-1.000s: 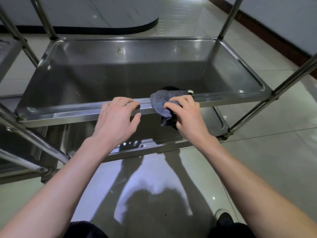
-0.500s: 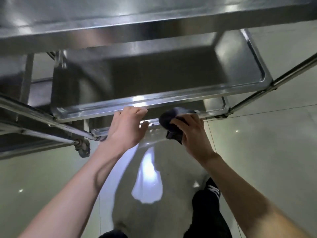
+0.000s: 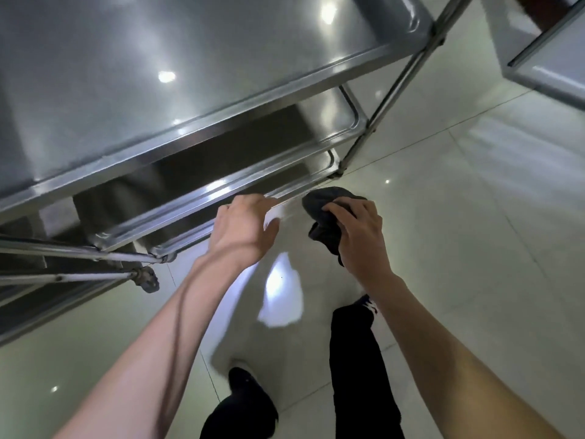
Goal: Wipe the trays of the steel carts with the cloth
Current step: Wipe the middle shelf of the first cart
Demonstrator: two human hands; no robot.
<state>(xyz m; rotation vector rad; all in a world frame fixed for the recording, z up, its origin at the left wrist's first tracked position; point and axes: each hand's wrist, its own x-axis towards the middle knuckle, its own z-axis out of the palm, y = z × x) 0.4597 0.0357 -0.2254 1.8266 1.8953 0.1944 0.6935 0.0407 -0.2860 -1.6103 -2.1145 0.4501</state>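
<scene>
A steel cart with three stacked trays fills the upper left. Its top tray (image 3: 158, 74) is closest to the camera, the middle tray (image 3: 202, 198) and the bottom tray (image 3: 196, 236) show their front rims below it. My left hand (image 3: 243, 229) rests with curled fingers on the front rim of the bottom tray. My right hand (image 3: 357, 229) grips a bunched dark grey cloth (image 3: 323, 213) just off the rim, near the cart's right front leg (image 3: 364, 141).
A second steel cart's tray corner (image 3: 544, 68) juts in at the upper right. Another cart frame with a caster wheel (image 3: 147, 278) stands at the left. Glossy pale floor tiles (image 3: 459, 232) lie below, with my dark trouser legs and shoes near the bottom edge.
Both hands have dropped from the middle tray's front rim down to the bottom tray's rim. The view has sunk and tilted, so the top tray now fills the upper left.
</scene>
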